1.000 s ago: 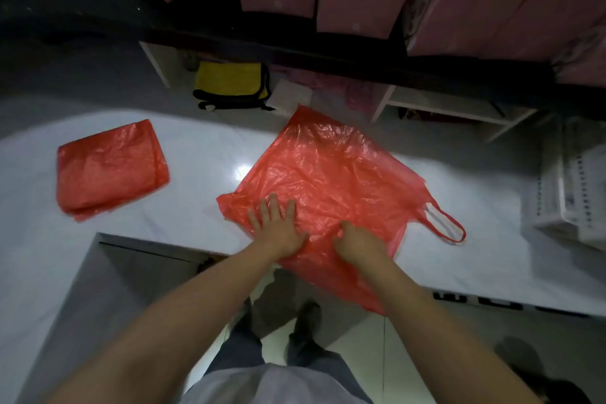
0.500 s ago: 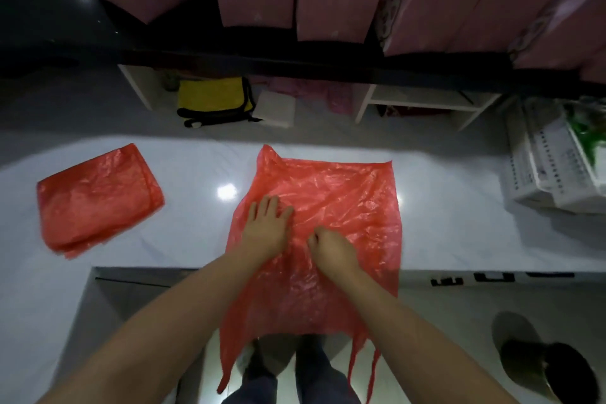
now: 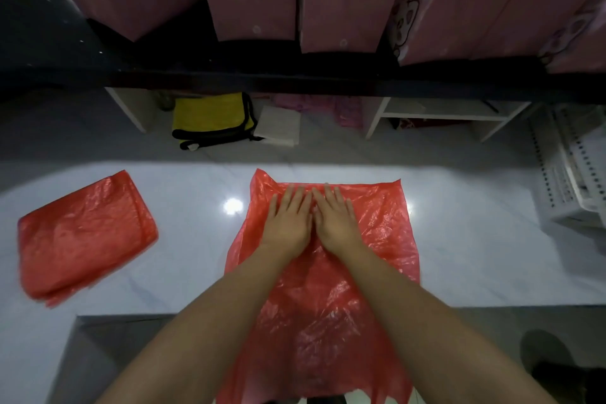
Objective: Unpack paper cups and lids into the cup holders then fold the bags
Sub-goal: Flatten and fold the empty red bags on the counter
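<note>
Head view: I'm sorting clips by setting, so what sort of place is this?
Probably a small shop or drinks-stall counter: a glossy white marble-look counter, open white shelf cubbies behind it holding a folded yellow cloth, and white perforated plastic baskets.

A single head-worn, wide-angle camera is looking forward and steeply down over a white counter [image 3: 475, 259], with both forearms entering from the bottom edge and the left hand [image 3: 288, 223] and right hand [image 3: 334, 223] lying close below the lens, near the frame's centre. The view is facing away from the person's body, taking in a red bag [image 3: 328, 289] spread under the hands and running off the bottom edge, a folded red bag [image 3: 82, 236] well to the left of them, and shelving [image 3: 436, 115] beyond the fingertips (straight lines are bowing toward the edges). No second view is sharing this scene.
</note>
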The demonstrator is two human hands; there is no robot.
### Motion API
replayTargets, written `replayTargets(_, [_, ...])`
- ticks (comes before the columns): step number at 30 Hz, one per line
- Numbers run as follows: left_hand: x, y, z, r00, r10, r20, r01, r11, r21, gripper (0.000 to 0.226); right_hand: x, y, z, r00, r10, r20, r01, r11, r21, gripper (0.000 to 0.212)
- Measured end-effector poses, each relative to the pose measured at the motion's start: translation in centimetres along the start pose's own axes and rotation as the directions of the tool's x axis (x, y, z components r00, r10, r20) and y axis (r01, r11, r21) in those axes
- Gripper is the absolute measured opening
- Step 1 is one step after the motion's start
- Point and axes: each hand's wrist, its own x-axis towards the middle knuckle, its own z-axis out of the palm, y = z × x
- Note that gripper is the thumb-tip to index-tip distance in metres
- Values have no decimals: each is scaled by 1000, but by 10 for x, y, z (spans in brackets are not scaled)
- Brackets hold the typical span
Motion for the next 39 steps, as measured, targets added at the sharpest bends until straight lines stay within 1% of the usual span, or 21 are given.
replayTargets(2, [4, -17, 12, 999, -28, 30, 29, 1000, -4, 59, 6, 13, 13, 999, 11, 36, -7, 995, -95, 55])
replayTargets(3, [4, -28, 16, 999, -37, 18, 37, 999, 12, 61, 7, 20, 19, 1000, 6, 31, -2, 990, -138, 57])
replayTargets(6, [-1, -52, 22, 994, -98, -54, 103, 991, 89, 67, 7, 39, 24, 999, -5, -35, -2, 977, -213, 62])
replayTargets(8, [-5, -62, 23, 983, -165, -85, 171, 982, 74, 68, 4, 58, 21, 996, 8, -84, -28, 969, -246, 64])
replayTargets(11, [-10, -76, 20, 933, -334, -134, 333, 942, -25, 65, -1, 84, 10, 993, 42, -114, -68, 968, -243, 65])
replayTargets(12, [-11, -81, 19, 923, -357, -146, 356, 934, -38, 65, -1, 88, 8, 992, 43, -122, -72, 969, -236, 64])
replayTargets(15, [-11, -87, 18, 922, -348, -170, 348, 937, -29, 65, 2, 90, 7, 991, 43, -130, -72, 970, -233, 64])
replayTargets(18, [-9, -84, 19, 922, -348, -169, 348, 937, -30, 69, 11, 88, 5, 994, 36, -100, -58, 972, -229, 64])
replayTargets(21, [-3, -83, 7, 893, -423, -153, 414, 906, -88, 69, 26, 78, -5, 998, 39, -39, -46, 979, -199, 64])
replayTargets(22, [2, -79, 1, 879, -445, -171, 431, 895, -113, 68, 29, 72, -8, 999, 37, -27, -41, 982, -187, 64])
replayTargets(23, [7, -73, -6, 881, -426, -204, 414, 905, -99, 67, 32, 65, -9, 999, 24, -28, -29, 983, -182, 63])
replayTargets(24, [12, -62, -11, 905, -356, -234, 354, 934, -53, 65, 34, 56, -10, 999, 2, -34, -8, 983, -181, 62])
replayTargets(25, [15, -48, -12, 939, -251, -235, 257, 966, -1, 62, 34, 47, -11, 999, -23, -41, 15, 984, -178, 61])
replayTargets(26, [18, -35, -9, 967, -145, -208, 155, 987, 31, 61, 33, 37, -11, 998, -48, -51, 39, 984, -176, 60])
replayTargets(27, [17, -24, -2, 984, -79, -159, 86, 996, 35, 60, 32, 27, -8, 996, -69, -60, 58, 983, -174, 60])
replayTargets(28, [16, -16, 6, 993, -66, -102, 69, 997, 27, 59, 29, 19, -4, 995, -80, -60, 69, 983, -169, 59])
replayTargets(29, [13, -14, 15, 995, -88, -51, 89, 996, 22, 58, 26, 13, 2, 996, -82, -47, 73, 984, -162, 59])
replayTargets(30, [9, -15, 23, 992, -119, -31, 120, 992, 30, 58, 23, 12, 8, 997, -80, -24, 75, 985, -158, 59])
replayTargets(33, [2, -29, 33, 982, -167, -84, 173, 982, 75, 58, 12, 34, 20, 998, -68, 6, 67, 973, -223, 61])
replayTargets(36, [5, -40, 31, 980, -160, -115, 170, 982, 80, 62, 11, 74, 11, 997, -47, -62, 30, 969, -247, 63])
replayTargets(39, [15, -46, 28, 982, -139, -131, 153, 983, 101, 65, 20, 107, -4, 991, -59, -122, 22, 959, -283, 64])
